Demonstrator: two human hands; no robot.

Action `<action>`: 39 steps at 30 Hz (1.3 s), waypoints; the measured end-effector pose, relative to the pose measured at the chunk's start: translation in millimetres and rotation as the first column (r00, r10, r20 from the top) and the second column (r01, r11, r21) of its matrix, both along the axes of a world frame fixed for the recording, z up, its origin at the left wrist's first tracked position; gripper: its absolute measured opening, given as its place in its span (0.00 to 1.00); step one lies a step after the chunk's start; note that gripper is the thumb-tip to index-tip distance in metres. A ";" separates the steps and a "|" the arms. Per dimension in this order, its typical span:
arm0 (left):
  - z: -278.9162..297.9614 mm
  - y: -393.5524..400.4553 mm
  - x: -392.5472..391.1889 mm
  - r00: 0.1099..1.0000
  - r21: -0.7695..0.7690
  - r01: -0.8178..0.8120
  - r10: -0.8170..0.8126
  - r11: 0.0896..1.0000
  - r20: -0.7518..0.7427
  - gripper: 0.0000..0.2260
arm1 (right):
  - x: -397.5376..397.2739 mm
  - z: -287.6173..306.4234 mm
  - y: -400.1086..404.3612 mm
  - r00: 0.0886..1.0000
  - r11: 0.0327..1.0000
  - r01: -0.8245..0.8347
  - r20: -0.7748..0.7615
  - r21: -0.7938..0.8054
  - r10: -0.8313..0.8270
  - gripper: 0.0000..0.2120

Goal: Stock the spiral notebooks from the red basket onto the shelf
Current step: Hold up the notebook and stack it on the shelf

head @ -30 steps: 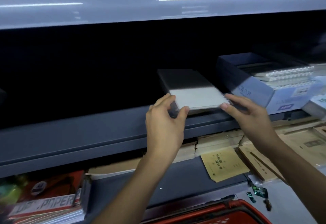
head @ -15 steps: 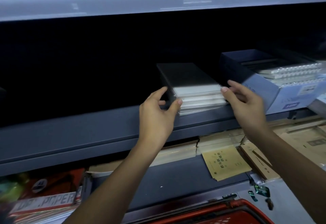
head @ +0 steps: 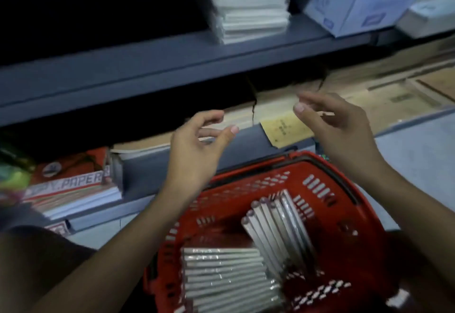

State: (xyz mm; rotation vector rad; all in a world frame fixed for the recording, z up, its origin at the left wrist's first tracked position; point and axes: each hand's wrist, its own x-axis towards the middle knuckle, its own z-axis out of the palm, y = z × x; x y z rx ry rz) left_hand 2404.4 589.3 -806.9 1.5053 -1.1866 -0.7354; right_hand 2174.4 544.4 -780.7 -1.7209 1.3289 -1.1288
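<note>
Both hands hang empty in mid-air above the red basket [head: 317, 190]: the left hand [head: 197, 150] with fingers loosely spread and thumb apart, the right hand [head: 337, 125] likewise relaxed, fingers slightly bent, gripping nothing. A stack of spiral notebooks [head: 248, 15] sits on the grey shelf [head: 147, 66] at twelve o'clock, beside a blue box [head: 352, 4] at one o'clock. More wrapped notebooks [head: 229, 278] lie in the basket at six o'clock

A pale blue box [head: 354, 4] sat at the upper right. Brown paper pads [head: 384, 96] filled the lower ledge at right, a yellowish booklet [head: 283, 128] near centre, red-covered paper packs [head: 73, 184] at left.
</note>
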 end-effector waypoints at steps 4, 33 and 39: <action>-52.1 37.8 -27.8 0.992 0.208 0.121 -0.115 0.970 -0.041 0.15 | -20.5 -62.7 24.6 0.966 0.977 -0.034 -0.244 0.212 0.087 0.15; -120.2 64.7 -60.2 0.927 0.517 0.362 -0.243 0.776 -0.284 0.12 | -67.9 -165.4 37.1 0.632 0.820 0.275 -0.737 0.502 0.240 0.13; -85.8 63.2 -69.7 0.884 0.451 0.430 -0.265 0.782 -0.385 0.09 | -57.0 -67.5 31.1 0.709 0.896 0.266 -0.702 0.357 0.069 0.20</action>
